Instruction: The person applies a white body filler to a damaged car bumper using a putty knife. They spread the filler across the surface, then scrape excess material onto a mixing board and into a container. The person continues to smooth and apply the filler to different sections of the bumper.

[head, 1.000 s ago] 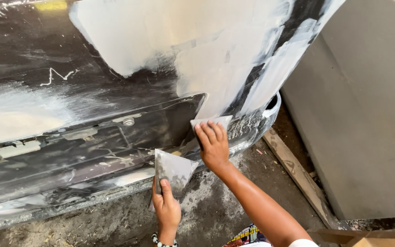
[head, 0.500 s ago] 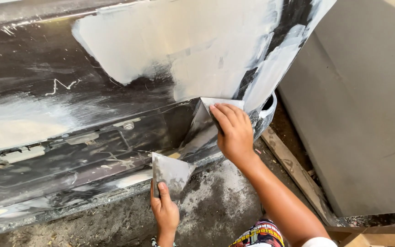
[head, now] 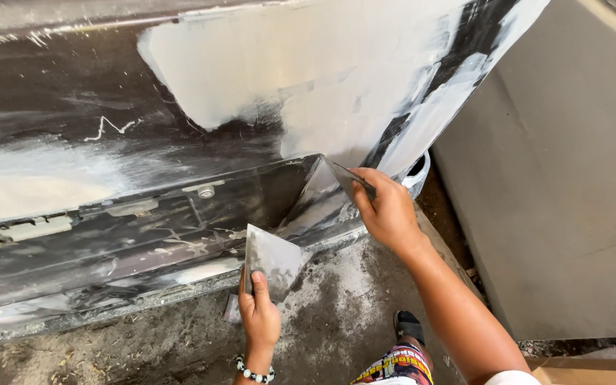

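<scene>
A dark car body panel (head: 144, 207) fills the view, patched with pale filler (head: 308, 78) across its upper right. My right hand (head: 388, 210) grips a thin metal spreader blade (head: 347, 178), its edge held near the panel's lower corner. Lower down, my left hand (head: 259, 314) holds a second flat metal spreader (head: 274, 258) upright, smeared with grey filler. A beaded bracelet (head: 254, 372) circles my left wrist.
A grey painted panel (head: 557, 192) stands at the right. The ground (head: 336, 314) below is dusty concrete covered in filler powder. My foot in a dark sandal (head: 411, 326) rests beside it, and a cardboard edge (head: 593, 371) shows at the bottom right.
My right hand has risen and turned, so the spreader blade now shows edge-on at the panel corner. The view has shifted closer. My left hand has stayed nearly in place.
</scene>
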